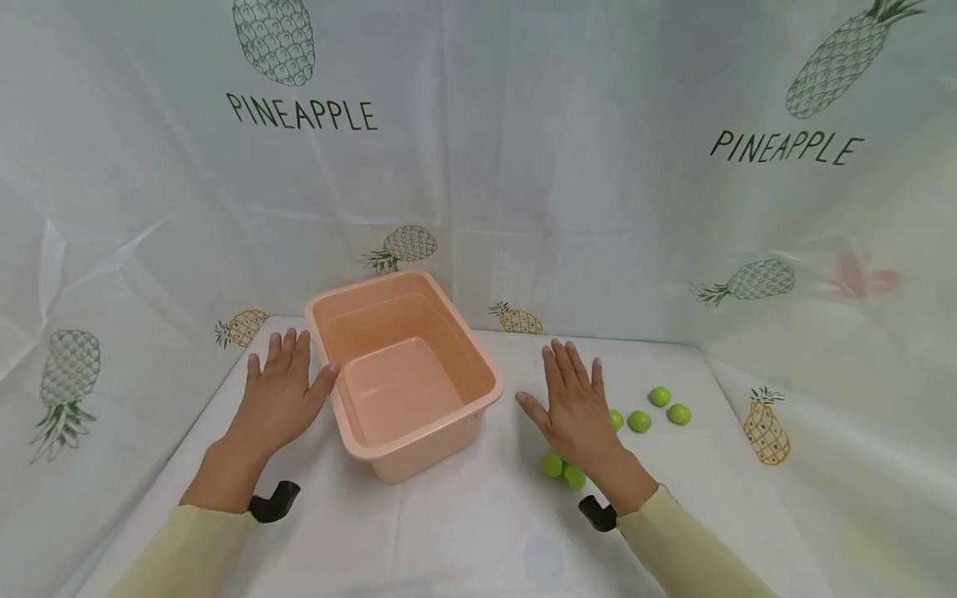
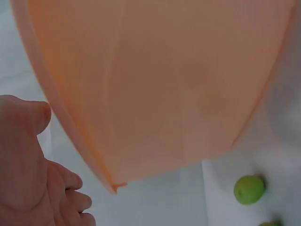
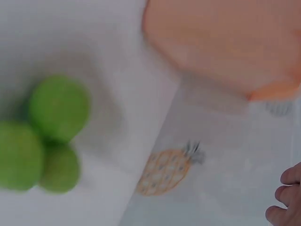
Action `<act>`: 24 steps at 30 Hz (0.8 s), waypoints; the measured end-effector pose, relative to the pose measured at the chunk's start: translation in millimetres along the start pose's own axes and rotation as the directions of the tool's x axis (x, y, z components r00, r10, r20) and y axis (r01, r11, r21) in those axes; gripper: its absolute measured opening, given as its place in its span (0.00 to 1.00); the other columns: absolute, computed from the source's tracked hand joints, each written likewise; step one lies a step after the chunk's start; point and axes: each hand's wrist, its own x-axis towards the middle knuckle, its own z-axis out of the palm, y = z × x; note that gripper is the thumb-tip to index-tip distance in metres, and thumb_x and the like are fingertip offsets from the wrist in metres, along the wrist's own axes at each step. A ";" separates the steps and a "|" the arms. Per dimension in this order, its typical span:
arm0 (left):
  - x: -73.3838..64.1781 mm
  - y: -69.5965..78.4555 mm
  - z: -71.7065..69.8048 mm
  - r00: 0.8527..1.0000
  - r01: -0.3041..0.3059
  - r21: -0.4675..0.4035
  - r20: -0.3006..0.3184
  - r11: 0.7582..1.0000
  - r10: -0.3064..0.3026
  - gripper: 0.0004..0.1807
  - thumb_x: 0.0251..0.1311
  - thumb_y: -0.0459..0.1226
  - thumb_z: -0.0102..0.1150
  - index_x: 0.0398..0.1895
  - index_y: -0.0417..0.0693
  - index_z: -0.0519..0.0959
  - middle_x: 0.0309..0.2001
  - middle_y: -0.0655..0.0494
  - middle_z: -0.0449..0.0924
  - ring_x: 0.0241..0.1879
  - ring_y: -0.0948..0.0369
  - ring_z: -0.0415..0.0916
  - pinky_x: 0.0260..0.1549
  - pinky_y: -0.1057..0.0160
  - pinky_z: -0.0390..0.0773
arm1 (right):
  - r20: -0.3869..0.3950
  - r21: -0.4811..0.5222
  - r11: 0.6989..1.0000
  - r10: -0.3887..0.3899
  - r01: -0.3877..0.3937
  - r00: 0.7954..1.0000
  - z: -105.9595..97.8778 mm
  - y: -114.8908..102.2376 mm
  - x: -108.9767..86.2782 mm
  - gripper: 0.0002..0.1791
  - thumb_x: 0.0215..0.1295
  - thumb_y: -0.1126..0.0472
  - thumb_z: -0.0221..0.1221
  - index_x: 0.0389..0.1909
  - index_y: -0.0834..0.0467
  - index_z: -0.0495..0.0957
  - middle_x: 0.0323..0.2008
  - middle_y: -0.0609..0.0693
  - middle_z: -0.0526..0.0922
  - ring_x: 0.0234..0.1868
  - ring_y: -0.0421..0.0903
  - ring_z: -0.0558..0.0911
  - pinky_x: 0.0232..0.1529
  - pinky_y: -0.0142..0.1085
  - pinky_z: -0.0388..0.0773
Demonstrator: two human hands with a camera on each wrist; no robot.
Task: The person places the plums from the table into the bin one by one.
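A peach-coloured plastic basin [image 1: 426,453] stands left of the middle on a white-covered table, with bare floor showing inside it. To its left, my left hand [image 1: 278,399] is spread with straight fingers. Its thumb overlaps the basin's rim in the head view; whether it touches I cannot tell. My right hand [image 1: 581,419] hovers over several small green fruits that look like limes [image 1: 639,422], fingers straight and holding nothing. Part of that group is hidden under this hand. The right wrist view shows three limes [image 3: 59,108] close together.
A white sheet [image 1: 553,191] printed with pineapples rises behind the table and at both sides. Loose limes [image 1: 679,414] lie on the right half of the table. A black band piece [image 1: 277,502] sticks out at the left wrist, with another [image 1: 598,513] at the right.
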 end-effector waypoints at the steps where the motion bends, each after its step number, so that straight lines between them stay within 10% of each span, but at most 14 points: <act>1: 4.8 2.8 1.0 1.000 -0.001 -0.002 0.019 1.000 0.001 0.50 0.81 0.62 0.34 0.82 0.25 0.42 0.81 0.22 0.37 0.82 0.29 0.28 0.73 0.21 0.32 | -0.012 0.002 1.000 -0.026 0.026 1.000 0.1 -6.9 3.5 0.49 0.79 0.33 0.50 0.82 0.66 0.55 0.83 0.64 0.56 0.85 0.62 0.52 0.79 0.71 0.44; 9: 22.5 12.7 5.3 0.987 -0.004 -0.060 0.158 0.998 0.014 0.56 0.79 0.65 0.33 0.81 0.23 0.32 0.82 0.25 0.26 0.83 0.32 0.23 0.78 0.28 0.35 | 0.008 0.034 0.992 -0.126 0.125 0.992 -4.8 -33.2 14.3 0.44 0.81 0.36 0.48 0.82 0.65 0.57 0.82 0.63 0.58 0.84 0.61 0.55 0.80 0.69 0.45; 24: 42.1 27.7 7.8 0.940 -0.183 -0.083 0.276 0.980 0.199 0.54 0.79 0.62 0.42 0.83 0.26 0.37 0.84 0.31 0.29 0.84 0.36 0.28 0.80 0.32 0.38 | 0.129 0.092 0.994 -0.064 0.052 0.990 -28.1 -8.5 15.2 0.44 0.82 0.37 0.48 0.82 0.66 0.57 0.83 0.62 0.56 0.85 0.61 0.52 0.80 0.69 0.44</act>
